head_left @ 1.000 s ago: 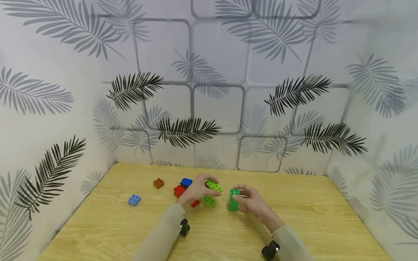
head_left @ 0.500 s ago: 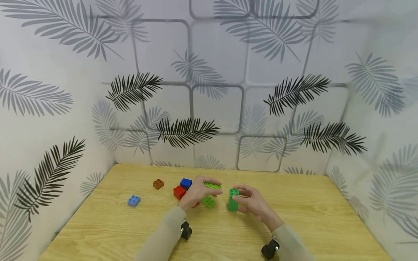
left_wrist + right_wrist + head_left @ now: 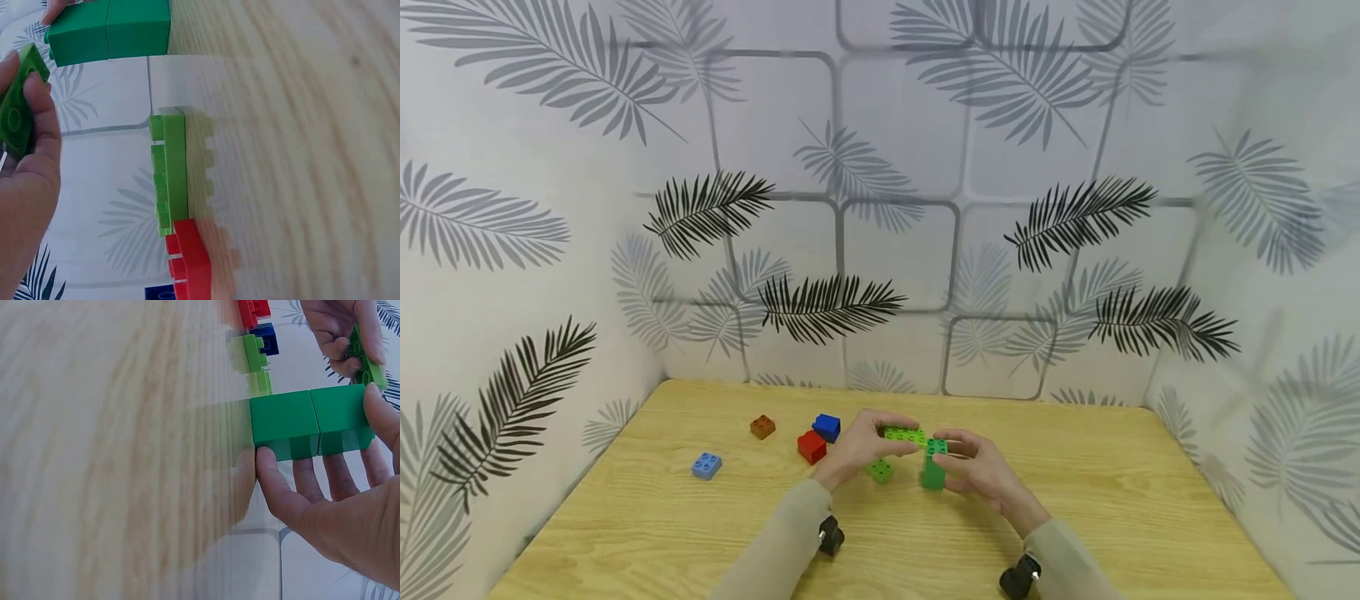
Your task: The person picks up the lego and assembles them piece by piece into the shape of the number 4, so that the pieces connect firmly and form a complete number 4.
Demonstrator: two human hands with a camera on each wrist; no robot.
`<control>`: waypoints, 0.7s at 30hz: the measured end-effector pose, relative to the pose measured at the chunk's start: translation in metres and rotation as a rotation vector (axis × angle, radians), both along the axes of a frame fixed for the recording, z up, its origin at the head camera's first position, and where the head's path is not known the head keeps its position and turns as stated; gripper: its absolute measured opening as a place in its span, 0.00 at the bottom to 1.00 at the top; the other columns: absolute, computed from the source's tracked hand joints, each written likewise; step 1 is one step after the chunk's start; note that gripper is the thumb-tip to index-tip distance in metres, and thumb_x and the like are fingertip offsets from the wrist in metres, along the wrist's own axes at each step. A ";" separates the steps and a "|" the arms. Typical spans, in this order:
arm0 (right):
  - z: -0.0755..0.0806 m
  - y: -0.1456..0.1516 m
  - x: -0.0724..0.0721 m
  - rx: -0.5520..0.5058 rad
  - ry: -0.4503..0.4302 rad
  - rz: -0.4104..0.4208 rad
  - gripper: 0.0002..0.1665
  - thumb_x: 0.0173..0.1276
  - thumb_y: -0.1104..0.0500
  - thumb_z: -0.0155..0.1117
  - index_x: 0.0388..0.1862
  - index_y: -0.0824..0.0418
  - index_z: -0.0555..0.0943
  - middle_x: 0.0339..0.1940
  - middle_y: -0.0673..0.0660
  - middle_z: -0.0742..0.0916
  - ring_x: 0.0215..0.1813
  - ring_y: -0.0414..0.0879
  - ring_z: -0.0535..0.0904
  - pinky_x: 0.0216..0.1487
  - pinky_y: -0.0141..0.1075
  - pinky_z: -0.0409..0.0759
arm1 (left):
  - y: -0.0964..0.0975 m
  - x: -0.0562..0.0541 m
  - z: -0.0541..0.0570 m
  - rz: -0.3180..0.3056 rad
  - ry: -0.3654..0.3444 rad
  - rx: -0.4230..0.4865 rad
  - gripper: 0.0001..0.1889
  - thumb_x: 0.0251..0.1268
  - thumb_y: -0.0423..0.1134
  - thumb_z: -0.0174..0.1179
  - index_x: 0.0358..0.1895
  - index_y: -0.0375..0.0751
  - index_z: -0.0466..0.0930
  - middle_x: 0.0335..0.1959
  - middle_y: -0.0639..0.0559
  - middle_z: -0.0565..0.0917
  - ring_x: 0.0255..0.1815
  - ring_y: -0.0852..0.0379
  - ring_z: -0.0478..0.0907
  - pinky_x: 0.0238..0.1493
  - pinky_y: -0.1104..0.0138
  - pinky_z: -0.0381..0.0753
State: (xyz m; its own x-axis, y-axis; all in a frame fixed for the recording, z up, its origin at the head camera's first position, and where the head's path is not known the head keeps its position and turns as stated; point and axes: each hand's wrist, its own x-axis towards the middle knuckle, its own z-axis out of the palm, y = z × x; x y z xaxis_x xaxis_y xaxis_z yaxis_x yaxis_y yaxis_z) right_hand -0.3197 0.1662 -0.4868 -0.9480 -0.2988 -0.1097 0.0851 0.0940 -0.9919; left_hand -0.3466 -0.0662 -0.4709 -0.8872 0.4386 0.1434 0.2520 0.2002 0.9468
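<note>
My left hand pinches a lime-green toy building plate between thumb and fingers, raised above the table. In the left wrist view the hollow underside of this plate shows. Close to its right, two darker green building bricks are stacked upright on the tabletop. My right hand holds that stack from the right side, thumb near the top, and the right wrist view shows the seam between both bricks. Another lime-green piece lies on the table below the left hand.
A red brick and a blue brick lie left of the left hand. Farther left are a brown brick and a light blue brick. A flat red brick shows in the left wrist view. Patterned walls enclose the wooden table.
My left hand has moved right with the lime-green plate, bringing it from beside the other pieces up to the green stack. The right hand and the stack have stayed in place.
</note>
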 end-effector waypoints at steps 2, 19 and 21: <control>-0.001 0.000 0.000 0.000 0.005 0.008 0.36 0.67 0.53 0.68 0.70 0.63 0.69 0.69 0.69 0.71 0.55 0.49 0.80 0.53 0.51 0.82 | 0.003 0.000 -0.002 0.000 0.020 0.001 0.19 0.59 0.43 0.70 0.54 0.49 0.85 0.51 0.51 0.85 0.40 0.59 0.83 0.50 0.48 0.82; -0.001 0.000 0.002 -0.006 0.021 -0.006 0.38 0.66 0.55 0.69 0.71 0.65 0.67 0.69 0.71 0.72 0.61 0.55 0.78 0.55 0.52 0.81 | 0.019 0.008 -0.002 -0.046 0.096 -0.001 0.17 0.65 0.39 0.65 0.58 0.49 0.82 0.59 0.49 0.81 0.45 0.59 0.81 0.46 0.61 0.83; -0.001 0.000 0.002 -0.007 0.021 -0.006 0.38 0.66 0.55 0.70 0.71 0.65 0.67 0.69 0.71 0.72 0.60 0.55 0.79 0.55 0.52 0.81 | 0.021 0.008 -0.002 -0.043 0.098 -0.007 0.17 0.66 0.39 0.65 0.57 0.49 0.83 0.59 0.49 0.82 0.40 0.60 0.79 0.42 0.60 0.82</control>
